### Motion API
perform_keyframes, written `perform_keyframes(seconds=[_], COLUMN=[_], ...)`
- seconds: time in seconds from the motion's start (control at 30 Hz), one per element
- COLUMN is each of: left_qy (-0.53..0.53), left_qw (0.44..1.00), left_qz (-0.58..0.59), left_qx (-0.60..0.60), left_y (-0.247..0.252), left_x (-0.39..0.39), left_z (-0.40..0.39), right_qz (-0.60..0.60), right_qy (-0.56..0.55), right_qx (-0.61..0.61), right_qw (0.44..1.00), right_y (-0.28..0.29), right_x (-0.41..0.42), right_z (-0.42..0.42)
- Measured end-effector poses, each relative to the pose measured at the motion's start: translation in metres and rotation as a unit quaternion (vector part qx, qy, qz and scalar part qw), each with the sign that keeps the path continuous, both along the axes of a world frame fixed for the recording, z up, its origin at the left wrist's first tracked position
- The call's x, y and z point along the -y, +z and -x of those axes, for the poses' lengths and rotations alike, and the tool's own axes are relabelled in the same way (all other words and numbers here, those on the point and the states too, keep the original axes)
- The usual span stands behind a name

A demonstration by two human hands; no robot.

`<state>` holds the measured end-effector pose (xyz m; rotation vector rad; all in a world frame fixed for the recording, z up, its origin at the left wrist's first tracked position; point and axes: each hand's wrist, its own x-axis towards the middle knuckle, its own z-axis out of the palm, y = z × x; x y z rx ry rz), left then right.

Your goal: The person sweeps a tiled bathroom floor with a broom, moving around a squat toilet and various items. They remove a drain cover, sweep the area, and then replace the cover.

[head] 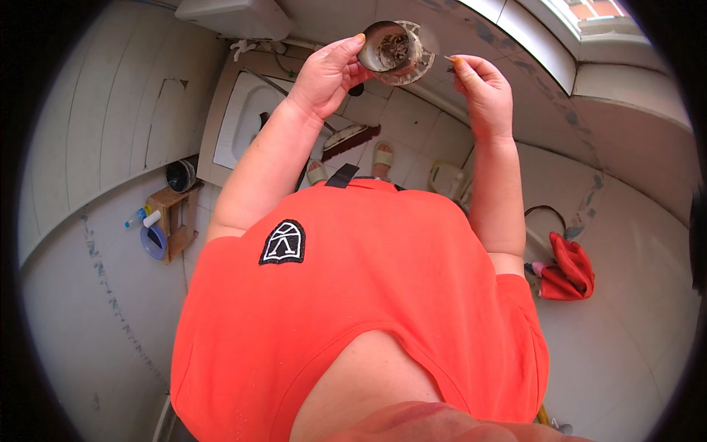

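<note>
My left hand grips a round, cup-shaped part by its rim at the top of the view. Dark, dirty residue coats the inside of the part, and a slotted, grimy ring surrounds its far side. To the right of it, apart from the part, my right hand pinches a small thin piece between thumb and fingers, with a dark bit below the fingertips. What this piece is, I cannot tell.
Below my hands are a broom head and a white squat toilet basin. A wooden stand with a blue bowl is at left. Red rubber gloves hang at right. A window sill lies at upper right.
</note>
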<state>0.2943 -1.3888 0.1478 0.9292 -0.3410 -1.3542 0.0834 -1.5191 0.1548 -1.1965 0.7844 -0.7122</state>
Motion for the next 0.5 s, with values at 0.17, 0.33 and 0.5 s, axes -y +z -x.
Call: perform_keyframes(seconds=[0.17,0.33,0.5], left_qy=[0.031,0.053,0.026], left_qw=[0.999,0.991,0.987], left_qz=[-0.016,-0.027,-0.104], left_qx=[0.03,0.123,0.12], left_y=[-0.001,-0.002,0.002], left_x=[0.003,0.005,0.001], left_z=[0.01,0.016,0.016], right_qz=[-0.108,-0.036,0.495], right_qy=[0.019,-0.013,-0.056], right_qx=[0.068,0.036,-0.103], right_qw=[0.992,0.999,0.861], right_y=[-0.007,-0.013,0.001], right_x=[-0.017,-0.024,-0.024], right_z=[-0.015,-0.016,-0.02])
